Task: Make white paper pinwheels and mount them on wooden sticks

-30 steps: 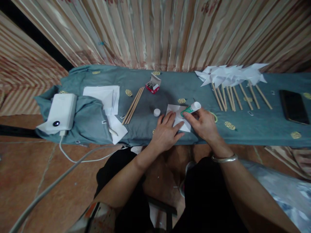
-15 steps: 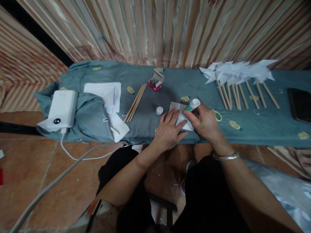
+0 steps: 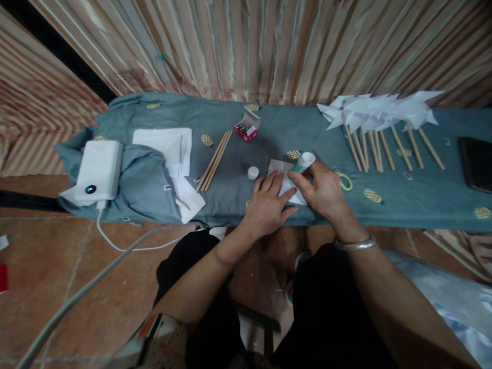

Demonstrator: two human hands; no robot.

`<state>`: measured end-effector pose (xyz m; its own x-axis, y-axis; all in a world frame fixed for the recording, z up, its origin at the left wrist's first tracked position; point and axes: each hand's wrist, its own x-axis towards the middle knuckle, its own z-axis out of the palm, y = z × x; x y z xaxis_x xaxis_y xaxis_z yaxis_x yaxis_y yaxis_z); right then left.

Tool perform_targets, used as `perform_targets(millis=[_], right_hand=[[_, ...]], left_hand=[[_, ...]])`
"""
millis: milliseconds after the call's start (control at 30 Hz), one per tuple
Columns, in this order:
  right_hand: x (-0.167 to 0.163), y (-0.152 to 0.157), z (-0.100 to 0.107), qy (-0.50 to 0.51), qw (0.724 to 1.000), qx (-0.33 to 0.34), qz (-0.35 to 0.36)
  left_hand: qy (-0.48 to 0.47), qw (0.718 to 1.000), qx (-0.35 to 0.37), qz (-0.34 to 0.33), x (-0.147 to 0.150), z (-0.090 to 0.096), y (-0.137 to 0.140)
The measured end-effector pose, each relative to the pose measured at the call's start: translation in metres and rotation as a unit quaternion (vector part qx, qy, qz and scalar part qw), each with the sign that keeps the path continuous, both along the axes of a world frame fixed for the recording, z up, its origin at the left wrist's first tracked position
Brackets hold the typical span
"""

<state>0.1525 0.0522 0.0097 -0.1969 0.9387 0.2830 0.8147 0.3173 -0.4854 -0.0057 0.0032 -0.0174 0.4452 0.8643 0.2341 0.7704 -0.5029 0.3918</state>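
Note:
My left hand [image 3: 268, 204] lies with its fingers spread over a small sheet of white paper [image 3: 277, 166], pressing it on the cloth. In my right hand [image 3: 322, 188] is a green and white glue stick [image 3: 303, 163], tilted over the same sheet; its lower end touches or nearly touches the paper, partly hidden by my fingers. The white glue cap [image 3: 252, 172] stands to the left of the paper. Just right of my right hand lie scissors with pale green handles [image 3: 345, 181], mostly hidden behind it.
On the cloth-covered table [image 3: 161, 110] are wooden sticks [image 3: 216, 161], an open red box of pins [image 3: 246, 128], white paper sheets [image 3: 184, 148] and a power bank [image 3: 99, 169] with a cable. Paper pinwheels [image 3: 380, 113] on sticks lie back right, a dark phone [image 3: 475, 163] farther right.
The glue stick has shifted slightly left and down over the paper with my right hand. My left hand stays in place on the sheet.

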Motion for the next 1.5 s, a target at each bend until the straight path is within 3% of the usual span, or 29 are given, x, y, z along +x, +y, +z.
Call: perform_targets(millis=[533,800,1500], right_hand=[[-0.001,0.000,0.000,0.010,1.000,-0.011,0.001],[0.004,0.000,-0.006,0.043,0.998,0.000,-0.035],[0.003,-0.004,0.003,0.006,0.999,-0.032,0.033]], left_hand=[[-0.002,1.000,0.009,-0.003,0.000,-0.001,0.000],[-0.007,1.000,-0.006,-0.005,-0.001,0.002,0.000],[0.011,1.000,0.008,-0.001,0.000,0.001,0.000]])
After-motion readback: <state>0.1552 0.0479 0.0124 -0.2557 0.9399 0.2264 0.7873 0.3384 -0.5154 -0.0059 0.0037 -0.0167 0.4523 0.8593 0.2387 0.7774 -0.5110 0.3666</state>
